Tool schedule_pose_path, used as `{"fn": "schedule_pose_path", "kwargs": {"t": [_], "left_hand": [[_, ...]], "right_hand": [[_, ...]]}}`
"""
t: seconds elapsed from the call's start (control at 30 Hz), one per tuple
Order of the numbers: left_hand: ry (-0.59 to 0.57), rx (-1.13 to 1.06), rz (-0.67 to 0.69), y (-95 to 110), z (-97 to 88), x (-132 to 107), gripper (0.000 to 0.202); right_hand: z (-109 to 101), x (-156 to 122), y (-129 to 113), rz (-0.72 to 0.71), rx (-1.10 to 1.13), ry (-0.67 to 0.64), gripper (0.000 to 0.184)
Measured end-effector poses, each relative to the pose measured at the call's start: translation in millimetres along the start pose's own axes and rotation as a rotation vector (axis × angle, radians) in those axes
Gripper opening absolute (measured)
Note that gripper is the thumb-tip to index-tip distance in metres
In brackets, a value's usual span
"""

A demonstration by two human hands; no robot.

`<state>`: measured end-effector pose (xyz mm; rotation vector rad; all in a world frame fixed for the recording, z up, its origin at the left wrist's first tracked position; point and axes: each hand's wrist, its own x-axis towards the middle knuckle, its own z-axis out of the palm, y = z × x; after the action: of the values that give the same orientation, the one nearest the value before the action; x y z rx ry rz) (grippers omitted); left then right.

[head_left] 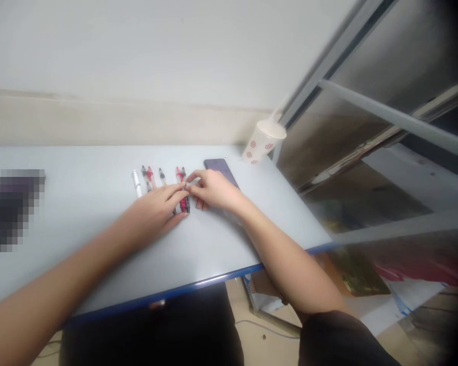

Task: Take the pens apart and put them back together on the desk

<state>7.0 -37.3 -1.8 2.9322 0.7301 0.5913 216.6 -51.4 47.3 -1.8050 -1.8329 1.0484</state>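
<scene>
Several pens lie side by side on the pale table (80, 203): a white pen (136, 182) at the left, then black and red ones (148, 176), another black one (162, 176), and a red and black pair (180, 175). My left hand (156, 211) lies flat over the lower ends of the pens, fingers stretched out. My right hand (213, 190) rests beside it, fingertips pinched at the rightmost pens where the two hands meet.
A dark phone (218, 165) lies flat just behind my right hand. A paper cup (262, 142) with red flower prints stands at the table's far right corner. A metal shelf frame (385, 117) rises to the right. A blurred dark patch sits at the far left.
</scene>
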Motion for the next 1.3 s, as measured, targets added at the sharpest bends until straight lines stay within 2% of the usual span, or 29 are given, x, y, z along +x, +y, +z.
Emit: {"fn": "schedule_pose_path", "kwargs": {"t": [0.2,0.33,0.47,0.6,0.8,0.93,1.1,1.3], "left_hand": [[-0.007,-0.014,0.007,-1.6,-0.8,-0.5,0.043],[0.023,-0.074,0.021,-4.0,1.1,-1.3,0.04],[0.028,-0.047,0.015,-5.5,1.3,-2.2,0.04],[0.061,0.012,-0.004,-4.8,-4.2,-2.5,0.038],[0.108,0.166,-0.15,-7.2,-11.3,-2.3,0.035],[0.099,0.194,-0.121,-9.6,-9.1,-1.3,0.034],[0.108,0.178,-0.174,-10.4,-6.8,5.7,0.032],[0.012,0.15,-0.308,-16.0,-6.3,16.4,0.025]], "right_hand": [[0.2,4.2,5.6,-0.011,-0.196,0.085,0.028],[-3.1,3.9,8.3,-0.008,-0.16,0.03,0.032],[-5.1,4.2,10.9,-0.098,-0.179,0.027,0.038],[-2.8,6.6,14.1,-0.169,-0.266,0.082,0.032],[0.1,7.0,14.3,-0.189,-0.331,0.149,0.035],[-0.8,5.2,11.2,-0.243,-0.358,0.15,0.028],[-1.8,3.1,11.2,-0.188,-0.361,0.151,0.03],[-2.7,2.8,11.2,-0.227,-0.53,0.181,0.022]]}}
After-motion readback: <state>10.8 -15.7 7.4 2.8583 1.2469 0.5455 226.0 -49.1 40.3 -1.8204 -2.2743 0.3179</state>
